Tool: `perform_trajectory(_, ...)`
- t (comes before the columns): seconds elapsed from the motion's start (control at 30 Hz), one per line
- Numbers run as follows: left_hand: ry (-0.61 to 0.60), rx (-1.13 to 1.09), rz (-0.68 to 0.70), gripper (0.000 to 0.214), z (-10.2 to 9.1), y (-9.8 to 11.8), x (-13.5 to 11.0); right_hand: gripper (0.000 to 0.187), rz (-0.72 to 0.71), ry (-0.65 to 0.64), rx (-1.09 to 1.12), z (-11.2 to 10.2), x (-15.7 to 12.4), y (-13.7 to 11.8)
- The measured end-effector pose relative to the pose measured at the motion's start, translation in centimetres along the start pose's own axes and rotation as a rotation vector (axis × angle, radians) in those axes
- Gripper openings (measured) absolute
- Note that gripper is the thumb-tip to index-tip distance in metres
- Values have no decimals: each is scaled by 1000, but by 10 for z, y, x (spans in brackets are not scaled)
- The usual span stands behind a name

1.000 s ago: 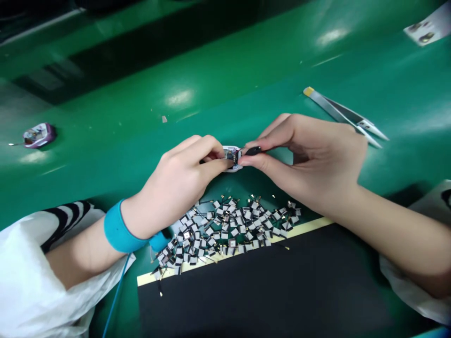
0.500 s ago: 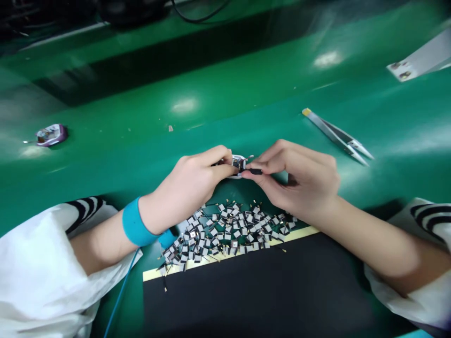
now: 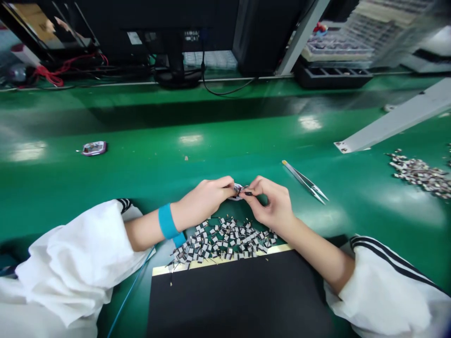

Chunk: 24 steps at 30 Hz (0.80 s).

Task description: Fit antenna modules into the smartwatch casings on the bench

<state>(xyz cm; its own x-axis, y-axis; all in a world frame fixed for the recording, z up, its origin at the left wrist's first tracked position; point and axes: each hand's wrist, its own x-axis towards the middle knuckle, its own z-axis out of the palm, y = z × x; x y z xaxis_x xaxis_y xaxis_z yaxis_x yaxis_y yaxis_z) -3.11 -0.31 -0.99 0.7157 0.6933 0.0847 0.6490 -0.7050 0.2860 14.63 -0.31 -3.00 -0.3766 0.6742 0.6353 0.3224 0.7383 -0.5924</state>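
A small open electronic housing [image 3: 237, 197] with a white rim and components inside sits between my hands, partly covered by fingers. My left hand [image 3: 209, 199] grips it from the left, thumb and fingers closed. On the other side, my right hand [image 3: 273, 202] pinches a small black part [image 3: 248, 193] against the housing's right edge; its exact seat is hidden. Close below both hands lies a heap of small grey-and-black modules with short leads [image 3: 229, 237]. A blue wrist strap [image 3: 168, 221] circles my left wrist.
Tweezers [image 3: 306, 181] lie right of my hands. A purple-edged housing [image 3: 94, 149] rests at left. A black mat [image 3: 229, 300] lies in front. At right are a pale metal strut [image 3: 391, 117] and another heap of parts [image 3: 419, 173]. A monitor stand [image 3: 174, 70] stands behind.
The view has tilted up and back, bringing the monitor, trays and right-hand heap into sight. My hands keep the same hold on the housing and black part.
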Motion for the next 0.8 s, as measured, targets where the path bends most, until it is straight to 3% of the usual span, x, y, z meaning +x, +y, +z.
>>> perform_trajectory(0.27, 46, -17, 39, 23, 2, -2, -1, 21, 41, 3, 37, 2, -1, 1)
perform_trajectory(0.5, 111, -22, 112, 25, 4, -5, -2, 20, 291, 302, 351, -4, -3, 12)
perform_trajectory(0.8, 139, 35, 122, 23, -1, -3, 1, 20, 274, 281, 292, -12, -3, 11)
